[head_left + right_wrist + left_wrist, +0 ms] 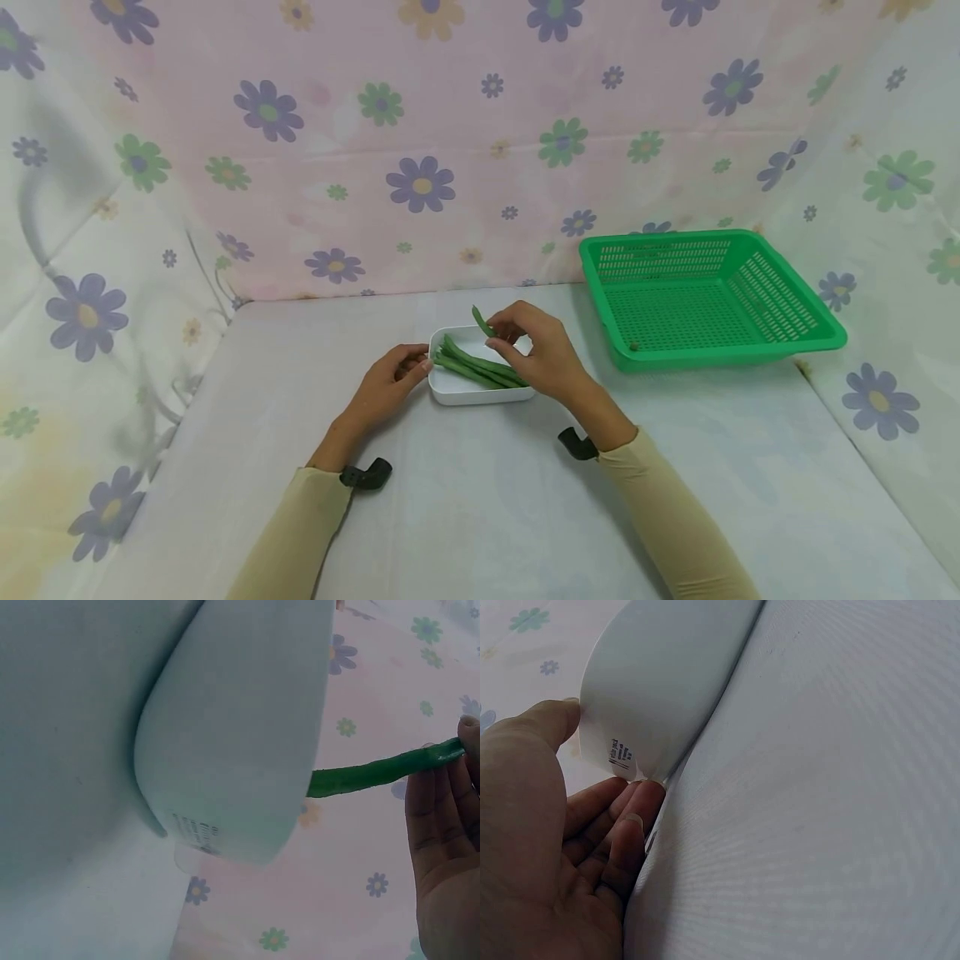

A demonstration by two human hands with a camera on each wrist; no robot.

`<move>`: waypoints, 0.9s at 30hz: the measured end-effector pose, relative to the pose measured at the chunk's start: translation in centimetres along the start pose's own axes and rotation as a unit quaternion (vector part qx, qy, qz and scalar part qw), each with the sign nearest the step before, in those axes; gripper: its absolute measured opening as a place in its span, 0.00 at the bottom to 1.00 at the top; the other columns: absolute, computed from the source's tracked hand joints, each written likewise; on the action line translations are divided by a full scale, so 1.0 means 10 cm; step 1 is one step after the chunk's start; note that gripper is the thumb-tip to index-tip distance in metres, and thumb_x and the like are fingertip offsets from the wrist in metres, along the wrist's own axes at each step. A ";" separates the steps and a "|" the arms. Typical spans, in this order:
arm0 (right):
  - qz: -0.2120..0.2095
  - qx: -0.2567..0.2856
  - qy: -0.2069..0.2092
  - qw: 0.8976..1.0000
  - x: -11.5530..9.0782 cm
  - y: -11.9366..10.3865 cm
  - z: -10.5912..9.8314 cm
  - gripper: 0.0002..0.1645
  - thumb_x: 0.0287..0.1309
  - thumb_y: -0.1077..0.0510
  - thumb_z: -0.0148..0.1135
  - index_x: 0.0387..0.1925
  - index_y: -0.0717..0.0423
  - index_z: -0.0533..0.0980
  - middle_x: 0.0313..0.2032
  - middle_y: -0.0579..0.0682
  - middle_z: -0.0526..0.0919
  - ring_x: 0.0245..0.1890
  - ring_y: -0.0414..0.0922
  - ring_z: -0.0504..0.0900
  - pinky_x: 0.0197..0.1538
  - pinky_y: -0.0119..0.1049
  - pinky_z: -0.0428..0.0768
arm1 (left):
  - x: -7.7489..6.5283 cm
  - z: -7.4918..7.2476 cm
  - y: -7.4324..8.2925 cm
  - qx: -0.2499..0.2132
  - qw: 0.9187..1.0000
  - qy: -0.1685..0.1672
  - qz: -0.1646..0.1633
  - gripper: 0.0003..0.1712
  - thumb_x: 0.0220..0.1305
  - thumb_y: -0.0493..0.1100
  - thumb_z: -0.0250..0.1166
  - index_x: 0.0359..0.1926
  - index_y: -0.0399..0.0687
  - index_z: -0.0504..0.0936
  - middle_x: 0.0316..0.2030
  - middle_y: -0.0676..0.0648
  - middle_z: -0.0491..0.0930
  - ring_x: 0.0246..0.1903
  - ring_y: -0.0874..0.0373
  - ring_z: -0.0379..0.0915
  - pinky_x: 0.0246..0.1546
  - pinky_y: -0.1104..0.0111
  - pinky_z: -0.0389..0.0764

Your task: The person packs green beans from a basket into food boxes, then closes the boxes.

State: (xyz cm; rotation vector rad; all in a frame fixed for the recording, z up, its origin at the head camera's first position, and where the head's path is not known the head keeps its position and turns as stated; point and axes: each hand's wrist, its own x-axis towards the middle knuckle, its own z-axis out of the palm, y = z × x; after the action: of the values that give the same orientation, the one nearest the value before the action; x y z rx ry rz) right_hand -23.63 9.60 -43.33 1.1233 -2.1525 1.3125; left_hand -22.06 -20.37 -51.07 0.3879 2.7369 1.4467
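Note:
A white rectangular plastic tray (480, 398) with rounded corners stands on the table, and several green beans (480, 368) lie in it. My left hand (381, 385) holds the tray's left end. In the left wrist view, its thumb touches the rim of the tray (667, 675) while the bent fingers meet the lower end. Over the tray's right part, my right hand (543, 350) pinches one green bean (482, 322) between thumb and fingers. The right wrist view shows that bean (367, 776) sticking out from the fingertips, its far end hidden behind the tray wall.
A green plastic basket (727, 354) with slotted sides stands at the back right, with a small brown speck inside. White cloth covers the table (480, 500). Flower-patterned curtains (465, 125) hang behind and at both sides.

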 end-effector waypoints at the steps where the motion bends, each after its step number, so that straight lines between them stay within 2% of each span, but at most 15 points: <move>1: 0.005 -0.005 -0.005 1.000 -0.01 0.01 0.01 0.16 0.63 0.67 0.75 0.51 0.60 0.81 0.40 0.50 0.85 0.38 0.43 0.85 0.42 0.37 0.86 | 0.00 0.00 0.00 0.000 1.000 0.000 -0.001 0.28 0.80 0.56 0.61 0.71 0.48 0.77 0.52 0.46 0.82 0.49 0.53 0.76 0.52 0.58 0.77; 8: 0.060 -0.007 -0.047 0.997 -0.06 0.11 0.10 0.16 0.64 0.67 0.74 0.51 0.60 0.81 0.42 0.50 0.85 0.39 0.42 0.85 0.44 0.36 0.86 | 0.00 -0.01 0.00 0.003 1.000 -0.001 0.002 0.28 0.80 0.56 0.61 0.72 0.48 0.76 0.53 0.47 0.82 0.49 0.54 0.77 0.52 0.59 0.77; 13: 0.069 0.003 -0.067 0.995 -0.08 0.13 0.12 0.15 0.65 0.69 0.72 0.52 0.61 0.81 0.45 0.51 0.85 0.40 0.43 0.85 0.46 0.36 0.85 | -0.01 -0.02 0.02 0.002 1.000 -0.002 0.002 0.28 0.80 0.56 0.62 0.72 0.48 0.76 0.53 0.47 0.82 0.49 0.54 0.77 0.52 0.58 0.78; 19: 0.075 -0.013 -0.084 0.994 -0.12 0.17 0.14 0.14 0.65 0.71 0.71 0.50 0.62 0.81 0.46 0.54 0.85 0.40 0.46 0.85 0.46 0.40 0.86 | 0.00 -0.01 0.00 0.003 1.000 0.001 0.008 0.27 0.80 0.55 0.62 0.71 0.48 0.76 0.53 0.47 0.82 0.49 0.54 0.77 0.52 0.60 0.78; 27: 0.100 -0.033 -0.112 0.988 -0.15 0.22 0.18 0.12 0.64 0.70 0.73 0.48 0.60 0.83 0.45 0.52 0.84 0.41 0.44 0.86 0.47 0.36 0.85 | 0.00 0.00 -0.01 0.003 1.000 0.002 0.012 0.28 0.80 0.55 0.62 0.71 0.48 0.77 0.53 0.47 0.82 0.49 0.54 0.77 0.52 0.60 0.78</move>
State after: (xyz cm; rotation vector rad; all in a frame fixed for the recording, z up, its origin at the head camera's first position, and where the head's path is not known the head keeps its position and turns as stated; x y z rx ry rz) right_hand -24.37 9.22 -46.45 1.0975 -2.5114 1.2344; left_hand -22.06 -20.44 -51.15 0.4196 2.7501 1.4467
